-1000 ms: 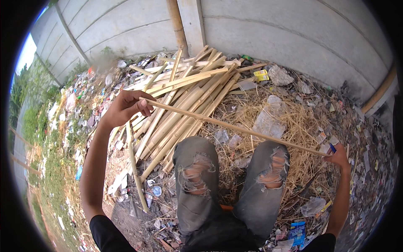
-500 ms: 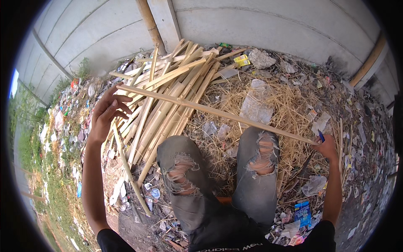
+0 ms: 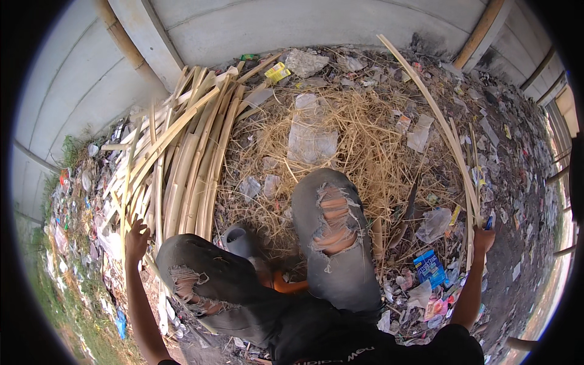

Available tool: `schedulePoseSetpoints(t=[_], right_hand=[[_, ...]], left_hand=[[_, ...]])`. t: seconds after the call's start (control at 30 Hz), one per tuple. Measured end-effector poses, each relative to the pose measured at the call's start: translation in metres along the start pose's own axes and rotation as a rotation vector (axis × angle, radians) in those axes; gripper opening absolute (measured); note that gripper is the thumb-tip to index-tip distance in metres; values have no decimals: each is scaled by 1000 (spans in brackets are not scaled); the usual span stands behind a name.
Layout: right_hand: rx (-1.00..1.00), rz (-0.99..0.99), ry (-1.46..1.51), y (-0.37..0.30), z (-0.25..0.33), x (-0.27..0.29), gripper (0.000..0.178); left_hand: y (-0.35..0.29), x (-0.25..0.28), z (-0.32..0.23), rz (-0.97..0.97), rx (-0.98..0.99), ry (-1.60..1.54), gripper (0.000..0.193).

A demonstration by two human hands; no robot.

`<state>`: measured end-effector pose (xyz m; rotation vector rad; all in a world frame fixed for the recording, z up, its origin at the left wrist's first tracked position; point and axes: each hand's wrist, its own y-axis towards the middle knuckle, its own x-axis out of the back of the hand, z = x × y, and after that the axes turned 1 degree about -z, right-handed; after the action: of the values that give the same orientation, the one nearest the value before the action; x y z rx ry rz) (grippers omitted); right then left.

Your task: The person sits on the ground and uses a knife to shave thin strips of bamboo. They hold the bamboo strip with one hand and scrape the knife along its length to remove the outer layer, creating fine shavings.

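My right hand (image 3: 483, 240) is closed around the near end of a long pale bamboo strip (image 3: 435, 106). This strip slants away to the upper left, its far end close to the wall. A small blue object (image 3: 489, 223), its kind unclear, sticks out of the same hand. My left hand (image 3: 137, 239) hovers beside the left edge of a pile of split bamboo strips (image 3: 198, 152), fingers apart and slightly curled, with no grip visible. One thin strip runs right alongside it.
Dry straw (image 3: 371, 140) and litter cover the ground before my knees. A dark blade-like object (image 3: 411, 201) lies right of them, above a blue packet (image 3: 431, 269). A concrete wall (image 3: 316, 24) with bamboo poles (image 3: 125, 39) stands behind. An orange thing (image 3: 289, 283) shows between my legs.
The strip has swung from lying crosswise between my hands to pointing away on the right. My left hand has left its end and moved down beside the pile. The view has turned right.
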<state>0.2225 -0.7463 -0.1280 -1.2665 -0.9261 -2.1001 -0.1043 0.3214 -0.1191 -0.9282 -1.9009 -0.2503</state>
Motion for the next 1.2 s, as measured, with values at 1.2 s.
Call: schedulePoseSetpoints(t=[1.2], right_hand=[[1180, 872, 416, -206, 486, 55, 25]], left_hand=[[97, -214, 41, -301, 40, 594, 41]])
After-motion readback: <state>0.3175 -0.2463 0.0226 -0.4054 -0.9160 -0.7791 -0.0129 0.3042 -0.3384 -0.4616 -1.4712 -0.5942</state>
